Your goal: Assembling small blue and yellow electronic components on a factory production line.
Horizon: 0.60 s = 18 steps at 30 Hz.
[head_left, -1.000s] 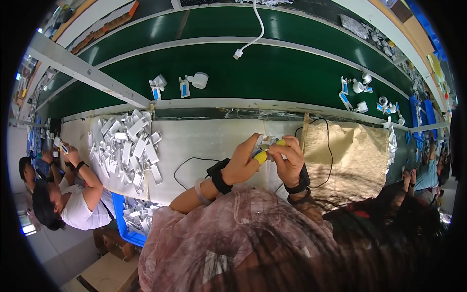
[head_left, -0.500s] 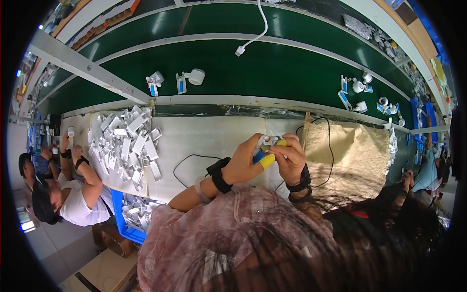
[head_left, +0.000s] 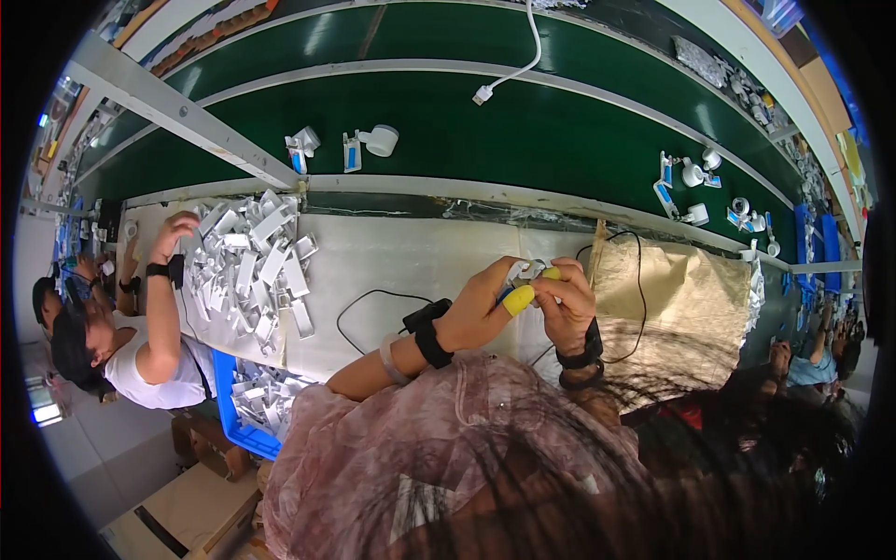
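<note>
Both of my hands are raised together over the worktable [head_left: 392, 243], a little right of the middle. Between them is a small white plastic part [head_left: 528, 271] with a bit of blue low on it. My left hand [head_left: 481, 303] grips the part from the left, a yellow cover on its thumb. From the right, my right hand [head_left: 565, 303] pinches the same part, and a yellow cover shows on one of its fingertips. My fingers hide much of the part. Black bands circle both wrists.
A heap of white plastic pieces [head_left: 257, 261] lies to the left, above a blue crate [head_left: 245, 434] of similar pieces. Beyond the table, a green conveyor belt [head_left: 485, 140] carries white assemblies. A brown cloth [head_left: 672, 299] and black cable lie right. A co-worker [head_left: 154, 364] sits left.
My hands stay together on the white part, with the fingers slightly shifted. The co-worker at the left has reached an arm to the heap. The whole view has shifted slightly.
</note>
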Tool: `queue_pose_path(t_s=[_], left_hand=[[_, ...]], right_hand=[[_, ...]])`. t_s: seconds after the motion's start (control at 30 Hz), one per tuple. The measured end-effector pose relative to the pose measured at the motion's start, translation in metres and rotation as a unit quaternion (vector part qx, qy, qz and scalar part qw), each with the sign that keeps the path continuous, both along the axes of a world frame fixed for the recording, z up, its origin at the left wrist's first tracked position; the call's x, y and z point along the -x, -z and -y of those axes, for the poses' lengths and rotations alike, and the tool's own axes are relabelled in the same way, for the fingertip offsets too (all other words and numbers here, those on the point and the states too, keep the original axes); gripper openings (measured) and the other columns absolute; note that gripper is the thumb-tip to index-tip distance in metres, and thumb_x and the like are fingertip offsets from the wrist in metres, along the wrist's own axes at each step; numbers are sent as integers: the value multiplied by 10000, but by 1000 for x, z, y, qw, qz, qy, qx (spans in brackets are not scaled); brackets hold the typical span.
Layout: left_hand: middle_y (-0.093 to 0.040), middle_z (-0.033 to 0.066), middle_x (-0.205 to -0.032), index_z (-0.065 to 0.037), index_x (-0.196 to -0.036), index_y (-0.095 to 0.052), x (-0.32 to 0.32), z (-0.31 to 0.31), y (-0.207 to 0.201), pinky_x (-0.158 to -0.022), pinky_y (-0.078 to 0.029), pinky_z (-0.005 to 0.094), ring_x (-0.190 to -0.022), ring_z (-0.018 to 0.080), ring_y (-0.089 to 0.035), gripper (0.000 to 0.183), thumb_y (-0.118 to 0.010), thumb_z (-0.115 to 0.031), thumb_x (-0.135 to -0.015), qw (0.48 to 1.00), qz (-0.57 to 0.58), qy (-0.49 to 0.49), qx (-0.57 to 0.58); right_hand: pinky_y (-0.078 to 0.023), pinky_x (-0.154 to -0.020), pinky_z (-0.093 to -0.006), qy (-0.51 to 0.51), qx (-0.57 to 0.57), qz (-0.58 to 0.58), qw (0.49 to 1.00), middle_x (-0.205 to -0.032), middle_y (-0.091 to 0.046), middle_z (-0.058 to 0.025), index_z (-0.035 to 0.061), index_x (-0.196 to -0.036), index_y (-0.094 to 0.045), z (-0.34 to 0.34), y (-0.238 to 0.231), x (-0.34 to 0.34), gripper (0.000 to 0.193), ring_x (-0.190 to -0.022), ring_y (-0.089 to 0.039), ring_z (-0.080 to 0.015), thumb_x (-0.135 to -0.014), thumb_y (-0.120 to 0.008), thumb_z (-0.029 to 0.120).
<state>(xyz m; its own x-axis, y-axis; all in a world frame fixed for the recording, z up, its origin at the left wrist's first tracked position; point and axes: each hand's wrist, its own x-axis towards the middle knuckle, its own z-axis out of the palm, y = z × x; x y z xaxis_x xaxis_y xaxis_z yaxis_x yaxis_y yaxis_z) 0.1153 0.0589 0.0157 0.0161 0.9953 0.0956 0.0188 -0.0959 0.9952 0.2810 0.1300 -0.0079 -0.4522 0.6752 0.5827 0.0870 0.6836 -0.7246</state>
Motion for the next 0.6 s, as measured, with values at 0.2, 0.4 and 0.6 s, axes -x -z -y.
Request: queue_pose_path(t_s=[0.2,0.4,0.6], left_hand=[[-559,32,-804,-21,-1214,-453,-4,-4,7,-496,-415,205,-575,61,-500,279,-453,-89,-943,999,22,6,-26],[-595,46,-773,-6,-1157,-493,1,-3,7,-525,-432,225,-592,74,-512,225,-439,-114,-966,999,46,3,22],[-536,29,-754,-15,-1142,-498,14,-11,24,-486,-406,225,-590,65,-473,223,-389,-152,-1004,996,21,43,76]], right_hand=[[-467,-729,-320,13,-2,16,1000,-855,-615,-56,70,-894,-698,0,-7,-1,214,-888,-544,-251,-712,-737,-35],[-451,-765,-346,26,-13,29,999,-841,-613,-51,87,-887,-698,0,-8,8,208,-875,-541,-260,-712,-732,-21],[-445,-760,-364,29,-17,70,997,-849,-628,-68,86,-870,-666,-1,-11,12,156,-828,-568,-273,-738,-728,33]])
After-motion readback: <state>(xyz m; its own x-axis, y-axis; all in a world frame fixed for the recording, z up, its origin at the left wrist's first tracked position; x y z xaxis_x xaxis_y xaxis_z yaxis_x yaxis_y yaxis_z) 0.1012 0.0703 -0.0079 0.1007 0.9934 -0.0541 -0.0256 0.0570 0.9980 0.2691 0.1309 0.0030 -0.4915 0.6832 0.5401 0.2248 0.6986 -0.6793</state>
